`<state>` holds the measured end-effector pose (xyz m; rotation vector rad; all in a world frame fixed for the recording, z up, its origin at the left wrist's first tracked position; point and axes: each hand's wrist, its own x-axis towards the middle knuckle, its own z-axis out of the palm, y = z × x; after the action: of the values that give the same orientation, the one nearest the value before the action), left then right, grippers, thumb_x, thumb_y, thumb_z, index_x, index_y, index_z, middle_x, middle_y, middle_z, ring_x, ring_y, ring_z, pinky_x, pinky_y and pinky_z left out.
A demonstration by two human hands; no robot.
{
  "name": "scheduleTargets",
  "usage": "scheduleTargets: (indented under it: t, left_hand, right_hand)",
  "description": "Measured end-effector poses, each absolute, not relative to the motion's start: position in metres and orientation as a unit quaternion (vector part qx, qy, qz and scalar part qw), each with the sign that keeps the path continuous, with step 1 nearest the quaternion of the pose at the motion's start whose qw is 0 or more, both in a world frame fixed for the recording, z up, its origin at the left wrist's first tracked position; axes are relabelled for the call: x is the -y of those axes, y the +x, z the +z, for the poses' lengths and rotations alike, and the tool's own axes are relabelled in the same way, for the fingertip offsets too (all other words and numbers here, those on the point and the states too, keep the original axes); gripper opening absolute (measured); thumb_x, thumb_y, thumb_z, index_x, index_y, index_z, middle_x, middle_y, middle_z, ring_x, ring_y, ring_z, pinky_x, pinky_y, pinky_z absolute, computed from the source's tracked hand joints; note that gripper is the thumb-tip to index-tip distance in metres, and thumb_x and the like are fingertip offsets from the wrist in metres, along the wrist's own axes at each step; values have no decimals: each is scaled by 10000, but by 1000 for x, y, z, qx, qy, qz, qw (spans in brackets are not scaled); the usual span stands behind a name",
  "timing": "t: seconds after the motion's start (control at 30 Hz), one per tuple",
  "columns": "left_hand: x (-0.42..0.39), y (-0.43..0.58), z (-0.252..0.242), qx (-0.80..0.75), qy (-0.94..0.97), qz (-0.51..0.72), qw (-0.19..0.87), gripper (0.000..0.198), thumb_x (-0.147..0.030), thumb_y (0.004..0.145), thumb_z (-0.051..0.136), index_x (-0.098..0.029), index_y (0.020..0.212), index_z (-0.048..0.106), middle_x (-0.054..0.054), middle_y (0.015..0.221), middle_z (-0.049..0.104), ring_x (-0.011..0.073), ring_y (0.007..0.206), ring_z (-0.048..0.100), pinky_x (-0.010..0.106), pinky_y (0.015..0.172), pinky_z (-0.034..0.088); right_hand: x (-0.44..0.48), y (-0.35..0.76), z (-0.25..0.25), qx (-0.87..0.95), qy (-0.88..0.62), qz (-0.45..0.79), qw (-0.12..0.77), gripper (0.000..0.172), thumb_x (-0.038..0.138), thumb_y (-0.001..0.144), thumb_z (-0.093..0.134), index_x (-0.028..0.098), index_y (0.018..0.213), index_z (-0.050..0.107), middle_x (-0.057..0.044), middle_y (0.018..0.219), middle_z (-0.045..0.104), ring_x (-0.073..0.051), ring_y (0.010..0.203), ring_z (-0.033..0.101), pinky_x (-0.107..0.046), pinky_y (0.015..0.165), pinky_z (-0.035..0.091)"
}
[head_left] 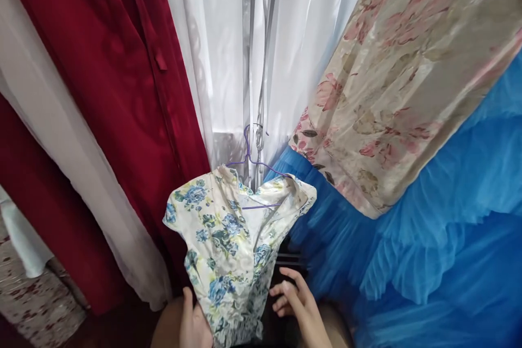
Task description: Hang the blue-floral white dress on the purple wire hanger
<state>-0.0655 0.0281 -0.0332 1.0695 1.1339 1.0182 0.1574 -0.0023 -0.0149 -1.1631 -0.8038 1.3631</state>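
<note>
floral dress (230,239), white with blue and yellow-green flowers, hangs on a purple wire hanger (253,160) at centre frame, low down. hanger hook sits up against the white sheer curtain (220,54). the dress skirt runs down to the bottom edge, right between both hands.

left hand (193,323) is at the bottom edge, closed on the lower left side of the dress, thumb up along the fabric. right hand (296,299) is just right of the skirt, fingers loosely spread and pointing left toward the cloth, holding nothing; fingertips near the fabric, can't tell if they touch it.

around it: dark red garment (118,92) hangs to the left, with a white cloth strip (61,136) crossing it. pink-flower beige fabric (408,76) upper right. blue tulle (428,239) fills the right and lower right, just beside the dress shoulder. speckled floor (32,304) bottom left.
</note>
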Motion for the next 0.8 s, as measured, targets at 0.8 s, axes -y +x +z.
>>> scheduleTargets:
  t: [0.8]
  left_hand:
    - [-37, 5, -31, -467, 632, 520, 334, 170, -316, 942, 553, -206, 1058, 611, 69, 990, 681, 229, 938, 657, 337, 840, 521]
  right_hand:
    - [-25, 122, 6, 444, -470, 568, 509, 449, 589, 877, 596, 177, 697, 588, 40, 440, 507, -86, 381, 368, -231, 426, 253]
